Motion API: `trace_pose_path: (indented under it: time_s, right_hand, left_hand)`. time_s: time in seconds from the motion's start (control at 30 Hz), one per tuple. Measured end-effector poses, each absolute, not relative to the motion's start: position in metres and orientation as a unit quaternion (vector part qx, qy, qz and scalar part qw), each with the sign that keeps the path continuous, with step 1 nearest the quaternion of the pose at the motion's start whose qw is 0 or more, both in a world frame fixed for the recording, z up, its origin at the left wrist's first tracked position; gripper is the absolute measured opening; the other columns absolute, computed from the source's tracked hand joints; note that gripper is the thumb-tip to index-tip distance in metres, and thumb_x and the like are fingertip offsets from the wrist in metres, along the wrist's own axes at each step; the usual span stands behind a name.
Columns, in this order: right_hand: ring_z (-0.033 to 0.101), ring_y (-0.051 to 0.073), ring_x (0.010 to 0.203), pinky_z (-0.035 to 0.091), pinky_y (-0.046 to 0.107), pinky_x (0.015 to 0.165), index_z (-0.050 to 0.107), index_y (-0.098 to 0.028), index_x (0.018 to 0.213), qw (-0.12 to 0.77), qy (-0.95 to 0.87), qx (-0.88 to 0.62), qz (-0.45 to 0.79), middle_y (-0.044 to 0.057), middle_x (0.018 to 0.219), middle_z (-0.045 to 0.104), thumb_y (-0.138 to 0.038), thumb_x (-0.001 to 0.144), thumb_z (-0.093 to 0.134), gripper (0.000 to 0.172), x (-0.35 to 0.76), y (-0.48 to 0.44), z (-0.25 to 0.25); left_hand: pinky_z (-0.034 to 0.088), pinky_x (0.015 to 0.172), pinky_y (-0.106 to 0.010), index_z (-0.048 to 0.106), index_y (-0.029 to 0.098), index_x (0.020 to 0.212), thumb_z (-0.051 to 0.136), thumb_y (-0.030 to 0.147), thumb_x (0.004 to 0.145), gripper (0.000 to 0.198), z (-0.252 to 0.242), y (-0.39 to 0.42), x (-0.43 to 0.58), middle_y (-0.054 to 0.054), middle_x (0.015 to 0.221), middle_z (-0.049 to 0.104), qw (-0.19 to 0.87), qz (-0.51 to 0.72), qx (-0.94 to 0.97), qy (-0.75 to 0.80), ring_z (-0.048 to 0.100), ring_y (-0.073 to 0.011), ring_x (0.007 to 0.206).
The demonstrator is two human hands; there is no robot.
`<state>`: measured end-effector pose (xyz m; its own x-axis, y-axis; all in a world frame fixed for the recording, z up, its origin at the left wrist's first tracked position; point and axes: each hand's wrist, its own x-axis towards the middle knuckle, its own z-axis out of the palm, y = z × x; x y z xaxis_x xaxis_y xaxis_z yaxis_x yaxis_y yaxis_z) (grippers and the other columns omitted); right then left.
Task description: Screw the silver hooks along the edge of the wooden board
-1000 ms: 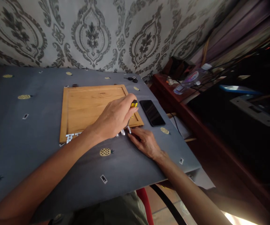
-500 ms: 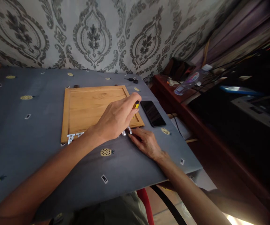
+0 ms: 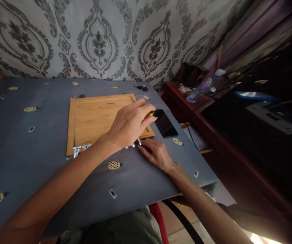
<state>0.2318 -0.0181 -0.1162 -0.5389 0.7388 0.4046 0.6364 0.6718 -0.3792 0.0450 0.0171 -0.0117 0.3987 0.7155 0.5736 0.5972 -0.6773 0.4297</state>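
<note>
A wooden framed panel [image 3: 92,115], like a small cabinet door, lies flat on the table. Metal hinges [image 3: 76,150] sit along its near edge, several of them partly behind my left forearm. My left hand [image 3: 130,123] is closed round a yellow-and-black screwdriver handle [image 3: 151,114], above the panel's near right corner; the tool's tip is hidden beneath the hand. Low at that corner, my right hand [image 3: 157,154] pinches the end of a silver hinge [image 3: 139,141] with thumb and fingers.
A black phone [image 3: 166,123] lies right of the panel. Behind it is a small dark key-like item [image 3: 142,88]. A blue cloth with pineapples covers the table [image 3: 46,156]. On the dark red desk [image 3: 196,105] at right stands a plastic bottle [image 3: 204,86].
My left hand has turned and shifted slightly right, so less of the screwdriver handle shows. The right hand stays on the hinge. The view has tilted a little.
</note>
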Motion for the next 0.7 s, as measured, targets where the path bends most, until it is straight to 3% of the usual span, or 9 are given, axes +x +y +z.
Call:
trace_pose_path:
  time_s: [0.2, 0.5, 0.7]
  right_hand:
    - [0.059, 0.016, 0.064, 0.045, 0.027, 0.062, 0.068, -0.015, 0.096, 0.268, -0.87, -0.401, 0.105, 0.005, 0.074, 0.064, -0.031, 0.101, 0.046, 0.028, 0.2319, -0.018, -0.116]
    - [0.061, 0.017, 0.067, 0.046, 0.027, 0.063, 0.066, -0.017, 0.095, 0.263, -0.871, -0.403, 0.099, 0.006, 0.076, 0.066, -0.031, 0.101, 0.046, 0.025, 0.232, -0.018, -0.1158]
    - [0.059, 0.016, 0.064, 0.044, 0.027, 0.062, 0.064, -0.017, 0.087, 0.269, -0.871, -0.401, 0.093, 0.005, 0.072, 0.064, -0.03, 0.1, 0.047, 0.024, 0.2312, -0.0178, -0.1157]
  left_hand:
    - [0.051, 0.081, -0.033, 0.061, 0.017, 0.11, 0.057, 0.015, 0.092, 0.018, -0.0026, 0.0157, 0.0436, -0.004, 0.102, 0.07, 0.074, 0.367, 0.838, 0.396, 0.065, -0.0172, 0.09]
    - [0.05, 0.074, -0.03, 0.064, 0.018, 0.102, 0.054, 0.032, 0.097, 0.018, -0.0056, 0.0116, 0.0437, -0.004, 0.097, 0.064, 0.025, 0.36, 0.843, 0.399, 0.062, -0.0149, 0.079]
    - [0.051, 0.071, -0.03, 0.064, 0.018, 0.101, 0.052, 0.022, 0.096, 0.014, -0.0111, 0.0104, 0.0475, -0.004, 0.095, 0.063, 0.009, 0.372, 0.842, 0.39, 0.063, -0.0163, 0.081]
